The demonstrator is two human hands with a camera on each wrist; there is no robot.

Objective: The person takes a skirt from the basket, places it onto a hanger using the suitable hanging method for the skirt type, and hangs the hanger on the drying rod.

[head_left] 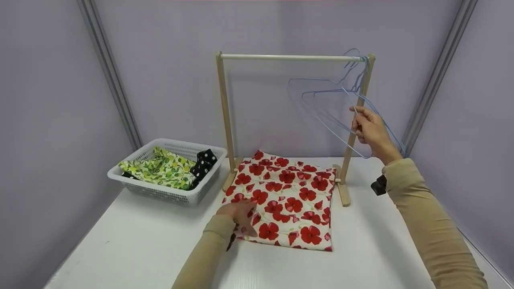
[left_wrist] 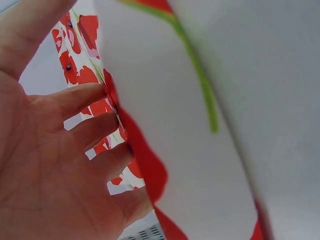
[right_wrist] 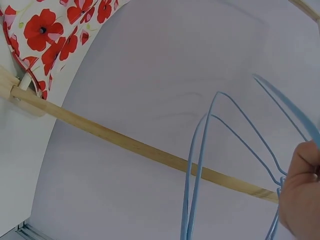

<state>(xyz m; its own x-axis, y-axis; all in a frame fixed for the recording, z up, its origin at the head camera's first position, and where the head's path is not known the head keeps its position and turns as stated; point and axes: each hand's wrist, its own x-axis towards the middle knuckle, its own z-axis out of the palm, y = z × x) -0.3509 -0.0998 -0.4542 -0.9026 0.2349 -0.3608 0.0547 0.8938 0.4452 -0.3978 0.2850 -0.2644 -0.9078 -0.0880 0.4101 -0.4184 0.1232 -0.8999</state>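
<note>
Blue hanger [head_left: 309,79] pinched between fingers of right hand [head_left: 371,130], near right post of rack [head_left: 281,57]. Red-flowered cloth [head_left: 291,200] laid on surface [head_left: 152,245], left edge touched by left hand [head_left: 237,212], fingers spread. Basket [head_left: 196,196] of fabrics placed left of rack.

Pale lilac-grey walls [head_left: 168,80], metal corner strips [head_left: 111,72] (one each side), white tabletop [head_left: 136,241]
</note>
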